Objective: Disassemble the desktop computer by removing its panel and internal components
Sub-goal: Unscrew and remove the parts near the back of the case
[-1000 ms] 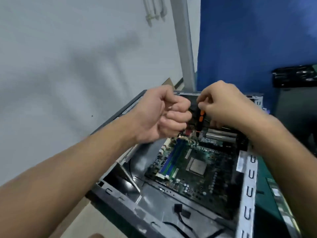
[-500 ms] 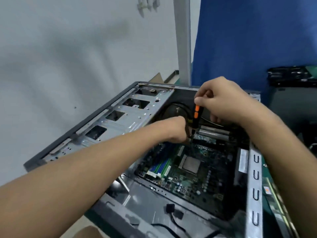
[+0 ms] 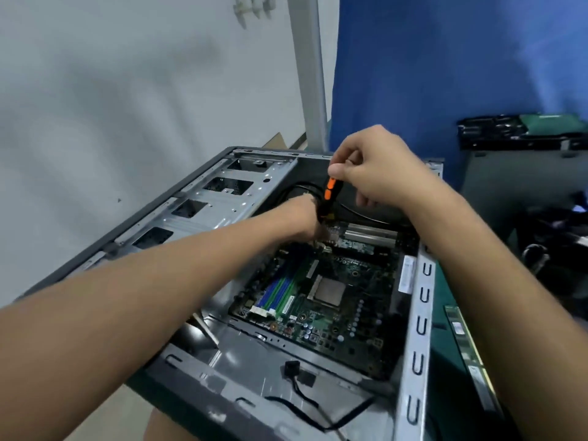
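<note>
1. The right hand [image 3: 375,173] is above the far end of the open case [image 3: 203,214]. Its fingers are curled and pinch the top of a black and orange screwdriver [image 3: 327,198], which stands almost upright.
2. The left hand [image 3: 302,218] reaches down inside the case, to the lower end of the screwdriver. Its fingers are hidden behind the wrist, so I cannot tell how far they are open or what they hold.
3. The case lies on its side on the green tabletop [image 3: 440,291].
4. The motherboard [image 3: 334,313] sits in the case, just below both hands.
5. A black cable [image 3: 305,396] lies on the case floor, at the near end.
</note>
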